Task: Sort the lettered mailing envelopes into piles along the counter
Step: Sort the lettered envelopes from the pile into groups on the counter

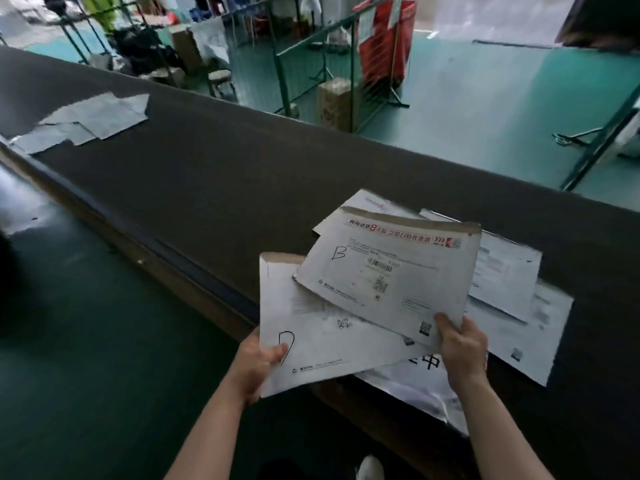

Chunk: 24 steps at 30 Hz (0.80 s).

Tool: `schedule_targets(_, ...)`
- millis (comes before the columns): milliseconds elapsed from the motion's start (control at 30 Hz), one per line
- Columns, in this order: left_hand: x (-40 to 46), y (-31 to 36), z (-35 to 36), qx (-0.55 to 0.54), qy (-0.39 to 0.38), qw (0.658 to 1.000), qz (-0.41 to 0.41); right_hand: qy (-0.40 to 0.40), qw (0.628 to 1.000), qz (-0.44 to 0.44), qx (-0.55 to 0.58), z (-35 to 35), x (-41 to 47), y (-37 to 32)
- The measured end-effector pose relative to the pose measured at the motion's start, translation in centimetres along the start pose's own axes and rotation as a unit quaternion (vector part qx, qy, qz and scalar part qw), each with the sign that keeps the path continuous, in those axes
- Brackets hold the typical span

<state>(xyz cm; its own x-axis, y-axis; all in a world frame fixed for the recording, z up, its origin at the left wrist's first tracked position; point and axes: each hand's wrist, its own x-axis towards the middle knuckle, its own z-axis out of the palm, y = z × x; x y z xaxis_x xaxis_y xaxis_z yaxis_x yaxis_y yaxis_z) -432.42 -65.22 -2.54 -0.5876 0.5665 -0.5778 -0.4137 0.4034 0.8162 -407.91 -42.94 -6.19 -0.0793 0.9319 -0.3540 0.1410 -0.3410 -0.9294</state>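
Observation:
My right hand (462, 349) grips the near corner of a white mailing envelope marked "B" (388, 271), which has a red banner along its top. Below it and to the left, my left hand (258, 365) pinches the corner of another white envelope marked "D" (311, 344). Both are held above the near edge of the dark counter (242, 174). Under them lies a loose heap of more white envelopes (512, 289) on the counter's right part. A small pile of grey envelopes (86, 119) lies far left on the counter.
The counter runs diagonally from upper left to lower right, with a raised front rim (166, 244). Green floor (86, 341) lies on my side. Beyond the counter stand green metal racks (311, 57), a cardboard box (334, 103) and a red bag (384, 39).

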Motion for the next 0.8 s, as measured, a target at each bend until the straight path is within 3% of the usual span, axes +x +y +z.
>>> schedule_targets(200,7.7,1.7,-1.0,0.005,-0.043,0.998,-0.048,0.128,0.992,-0.022,0.009,1.1,5.7,-3.8)
schedule_targets(433,15.2,4.4,-3.9,0.035,-0.174,0.977,-0.114,0.192,0.979,-0.058,-0.037,5.5,11.9,-11.4)
schedule_targets(533,17.7,5.7,-4.6,0.077,-0.225,0.963,-0.128,0.233,0.972,-0.033,0.0,7.2,13.6,-12.9)
schedule_targets(667,20.1,7.0,-4.0,0.096,-0.267,0.951,-0.121,0.278,0.958,0.042,-0.054,8.0,13.5,-12.7)
schedule_targets(800,21.7,7.9,-1.7,0.124,-0.296,0.941,-0.11,0.257,0.958,0.057,-0.111,6.1,8.5,-8.5)
